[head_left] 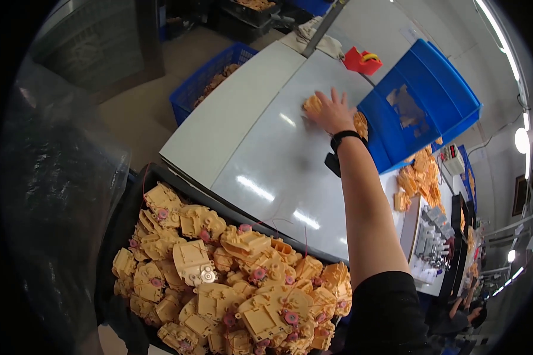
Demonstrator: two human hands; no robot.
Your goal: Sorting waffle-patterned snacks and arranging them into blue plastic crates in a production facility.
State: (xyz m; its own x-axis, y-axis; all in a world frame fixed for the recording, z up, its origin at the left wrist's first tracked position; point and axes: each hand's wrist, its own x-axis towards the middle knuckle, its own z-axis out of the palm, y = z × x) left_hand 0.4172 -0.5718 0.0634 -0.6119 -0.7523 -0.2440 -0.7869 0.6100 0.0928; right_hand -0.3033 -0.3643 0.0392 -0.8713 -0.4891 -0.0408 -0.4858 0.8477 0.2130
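Observation:
My right hand [333, 113] reaches far over the grey-white tabletop [278, 154], a black band on its wrist. Its fingers are spread, palm down, over a tan moulded plastic part [312, 105], which it partly hides. Another tan part [360, 125] lies just right of the hand, against a blue plastic crate [420, 106] that is tilted and has torn paper on it. Under the wrist a small black object [333, 164] shows in part; its kind I cannot tell. My left hand is not in view.
Close to me a black bin [115, 236] holds several tan plastic housings [266, 313] with pinkish round pieces and thin red wires. A red tape dispenser [361, 61] stands at the far edge. More tan parts [417, 174] lie heaped right. A blue basket [183, 94] stands beyond the table.

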